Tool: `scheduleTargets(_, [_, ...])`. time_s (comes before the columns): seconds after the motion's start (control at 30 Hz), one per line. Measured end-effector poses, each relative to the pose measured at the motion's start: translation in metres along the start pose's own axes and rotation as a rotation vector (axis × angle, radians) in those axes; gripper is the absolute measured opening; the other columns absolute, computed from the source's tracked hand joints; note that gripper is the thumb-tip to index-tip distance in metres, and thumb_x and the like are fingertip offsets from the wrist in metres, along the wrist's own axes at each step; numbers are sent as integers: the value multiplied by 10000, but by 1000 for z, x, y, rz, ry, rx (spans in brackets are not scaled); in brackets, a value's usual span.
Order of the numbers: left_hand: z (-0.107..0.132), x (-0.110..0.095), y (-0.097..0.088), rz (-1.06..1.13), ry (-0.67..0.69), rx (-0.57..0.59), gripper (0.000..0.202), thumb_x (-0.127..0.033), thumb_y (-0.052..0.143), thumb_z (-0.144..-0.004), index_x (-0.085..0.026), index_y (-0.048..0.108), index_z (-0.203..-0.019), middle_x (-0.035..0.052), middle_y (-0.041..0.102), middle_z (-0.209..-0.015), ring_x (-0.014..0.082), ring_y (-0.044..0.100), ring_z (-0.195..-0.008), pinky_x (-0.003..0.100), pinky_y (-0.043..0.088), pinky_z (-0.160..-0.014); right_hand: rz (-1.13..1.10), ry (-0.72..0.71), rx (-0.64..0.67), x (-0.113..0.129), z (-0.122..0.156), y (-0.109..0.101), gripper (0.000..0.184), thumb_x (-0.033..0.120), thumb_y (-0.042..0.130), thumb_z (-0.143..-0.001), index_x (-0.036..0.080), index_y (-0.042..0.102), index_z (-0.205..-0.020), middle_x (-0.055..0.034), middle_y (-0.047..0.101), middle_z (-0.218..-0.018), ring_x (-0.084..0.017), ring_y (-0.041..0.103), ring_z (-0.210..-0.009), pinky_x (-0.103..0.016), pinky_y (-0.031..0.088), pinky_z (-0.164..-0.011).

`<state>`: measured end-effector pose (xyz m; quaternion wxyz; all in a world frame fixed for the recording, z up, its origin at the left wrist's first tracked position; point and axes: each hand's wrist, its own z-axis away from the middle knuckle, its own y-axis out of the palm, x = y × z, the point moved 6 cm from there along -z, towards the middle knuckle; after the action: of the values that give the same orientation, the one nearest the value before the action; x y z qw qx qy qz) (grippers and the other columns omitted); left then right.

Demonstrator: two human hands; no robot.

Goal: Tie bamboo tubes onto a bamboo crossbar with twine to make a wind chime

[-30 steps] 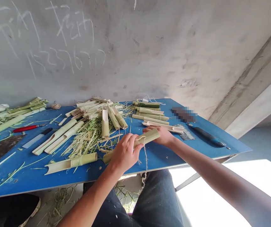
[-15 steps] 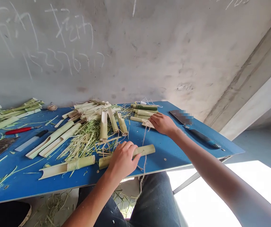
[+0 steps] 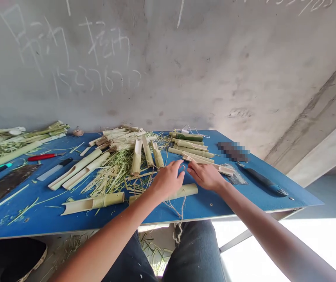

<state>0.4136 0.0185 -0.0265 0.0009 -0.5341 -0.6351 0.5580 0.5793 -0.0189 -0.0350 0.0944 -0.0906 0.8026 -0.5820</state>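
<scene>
My left hand [image 3: 168,180] hovers with curved fingers above a green bamboo tube [image 3: 188,190], its middle hidden from view. Rough twine [image 3: 180,221] trails from that area over the table edge. My right hand [image 3: 205,176] lies just to the right, its fingertips at a long split bamboo strip [image 3: 205,161]. Neither hand visibly grips anything. A split bamboo section with a node [image 3: 109,199] lies to the left of the tube.
The blue table [image 3: 205,207] holds shredded green fibres [image 3: 112,174], several bamboo pieces at the back, a blue-handled knife [image 3: 266,183], a pixelated object [image 3: 232,152], a red-handled tool [image 3: 41,157] and a dark board [image 3: 6,184]. A chalk-marked concrete wall [image 3: 168,70] rises behind.
My left hand has come up off the tube and moved toward the back. My right hand has shifted from the small piece to the long strip. The view has tilted slightly.
</scene>
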Motion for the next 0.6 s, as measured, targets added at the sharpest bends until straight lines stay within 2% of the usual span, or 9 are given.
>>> scheduleTargets(0.07, [-8, 4, 10, 28, -19, 58, 216, -268, 527, -1040, -202, 733, -1050, 94, 797, -983, 244, 754, -897, 362, 569, -896, -5, -6, 5, 1, 1, 1, 404, 410, 287, -1154, 192, 627, -1131, -91, 774, -884, -240, 727, -795, -316, 391, -663])
scheduleTargets(0.13, [-9, 12, 16, 67, -55, 98, 347, -305, 450, -1080, -207, 725, -893, 64, 768, -803, 220, 739, -782, 323, 556, -805, -8, -9, 13, -1, 2, 3, 389, 388, 308, -1150, 196, 643, -1101, -94, 774, -902, -244, 732, -825, -317, 412, -685])
scheduleTargets(0.37, [-7, 33, 19, 225, -205, 145, 444, -378, 354, -1069, -174, 735, -969, 46, 755, -802, 165, 670, -600, 273, 506, -600, -11, 46, 1, -13, -1, 12, 365, 349, 358, -1141, 207, 694, -1133, -99, 794, -1069, -246, 744, -981, -313, 478, -793])
scheduleTargets(0.5, [-8, 34, 17, 275, -235, 128, 465, -410, 347, -1057, -165, 733, -973, 42, 742, -811, 143, 641, -566, 267, 502, -587, 5, 136, -8, -20, -2, 11, 338, 348, 403, -1129, 221, 716, -1112, -82, 805, -1074, -243, 750, -996, -298, 469, -765])
scheduleTargets(0.6, [-8, 34, 16, 295, -240, 109, 471, -425, 347, -1053, -166, 732, -975, 36, 728, -798, 135, 619, -550, 263, 498, -581, 24, 259, -21, -27, -1, 9, 341, 347, 400, -1124, 222, 718, -1110, -86, 814, -1053, -249, 760, -922, -294, 435, -691])
